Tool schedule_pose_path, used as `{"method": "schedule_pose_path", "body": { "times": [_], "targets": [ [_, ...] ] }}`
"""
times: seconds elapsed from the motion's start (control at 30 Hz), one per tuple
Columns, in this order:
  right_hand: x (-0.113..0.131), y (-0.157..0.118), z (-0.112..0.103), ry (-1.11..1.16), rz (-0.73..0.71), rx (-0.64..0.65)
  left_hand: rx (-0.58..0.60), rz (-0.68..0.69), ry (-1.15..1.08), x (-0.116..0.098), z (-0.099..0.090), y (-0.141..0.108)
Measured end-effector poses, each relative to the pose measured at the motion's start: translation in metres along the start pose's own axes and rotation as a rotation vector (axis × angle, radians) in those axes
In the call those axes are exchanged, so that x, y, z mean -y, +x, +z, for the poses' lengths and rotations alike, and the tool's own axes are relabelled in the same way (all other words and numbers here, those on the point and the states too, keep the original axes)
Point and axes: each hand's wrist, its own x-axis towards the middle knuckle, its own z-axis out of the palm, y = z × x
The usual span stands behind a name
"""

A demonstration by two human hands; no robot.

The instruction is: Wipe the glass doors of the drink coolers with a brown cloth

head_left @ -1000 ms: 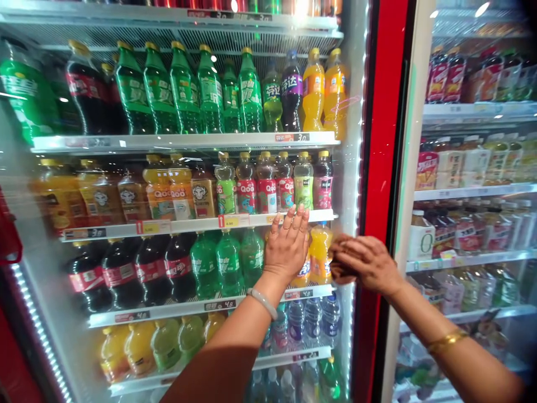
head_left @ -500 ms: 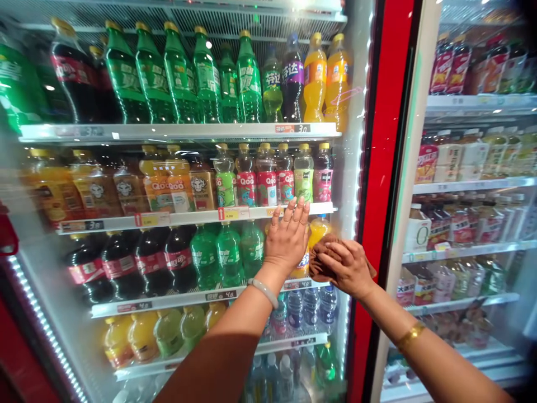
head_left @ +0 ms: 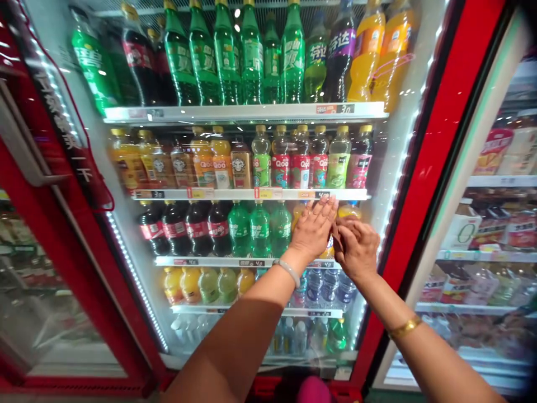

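Note:
My left hand (head_left: 314,226), with a pale bangle at its wrist, lies flat against the cooler's glass door, fingers stretched, in front of the second shelf's price strip (head_left: 230,194). Close beside it on the right, my right hand (head_left: 356,246) is curled round a brown cloth (head_left: 337,238), most of which is hidden by the fingers. A gold bracelet circles the right wrist. Behind the glass are rows of bottles: green ones (head_left: 225,56) on the top shelf and small juice bottles (head_left: 280,159) below it.
The red door frame (head_left: 440,134) runs down the right side. A second cooler with cartons (head_left: 459,224) stands beyond it. At the left are a red frame with a metal handle (head_left: 25,140) and a hanging red cord (head_left: 79,120).
The view has shifted left and back, showing more of the cooler's left side. My right hand has moved in closer to my left, and less of the cloth shows.

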Motion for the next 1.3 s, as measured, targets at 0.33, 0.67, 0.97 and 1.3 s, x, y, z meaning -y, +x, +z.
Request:
{"method": "schedule_pose_path", "body": {
  "times": [0.33, 0.67, 0.97, 1.3],
  "targets": [
    [0.057, 0.049, -0.006, 0.12, 0.38, 0.139, 0.041, -0.227, -0.556, -0.003, -0.03, -0.067],
    [0.186, 0.057, 0.031, 0.75, 0.576, 0.071, -0.068, -0.371, -0.746, 0.038, -0.091, -0.099],
    [0.16, 0.089, 0.013, 0.946, 0.21, 0.288, -0.308, -0.354, -0.298, 0.098, -0.057, -0.094],
    [0.162, 0.086, 0.078, 0.145, -0.036, -0.029, -0.241, -0.372, 0.061, 0.105, -0.064, -0.13]
  ]
}}
